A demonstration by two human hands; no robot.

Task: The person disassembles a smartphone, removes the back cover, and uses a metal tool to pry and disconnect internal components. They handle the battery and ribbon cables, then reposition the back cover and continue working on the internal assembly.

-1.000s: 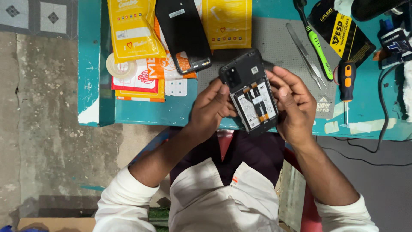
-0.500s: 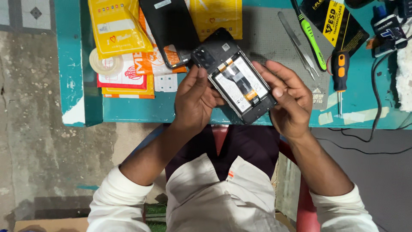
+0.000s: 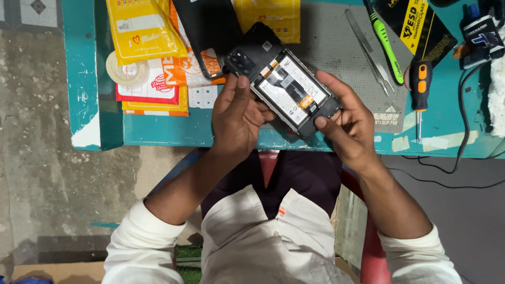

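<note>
Both of our hands are gripping the opened black smartphone with its back cover off, and it is sitting differently from a second ago: then it was lying nearer upright between our palms, now we are turning it so that it slants across the view, the camera block pointing up to the left and the bottom edge down to the right. Our left hand is curling around the upper long edge, its forefinger pressing beside the camera block, while our right hand is cupping the lower corner, the thumb pinching the bottom edge and the fingers wrapping behind. We are holding the phone just above the near edge of the teal painted wooden desk, not resting it there. With the white battery and the orange-tabbed ribbon cable now facing us more squarely, we judge that we are turning the open back to look it over or to get at a part. Neither hand is carrying a tool: the long steel tweezers, the green-handled pry tool and the small orange-and-black screwdriver are lying untouched to the right, on and beside the grey anti-slip mat. Yellow padded parcel bags and a roll of clear tape are lying to the left.
</note>
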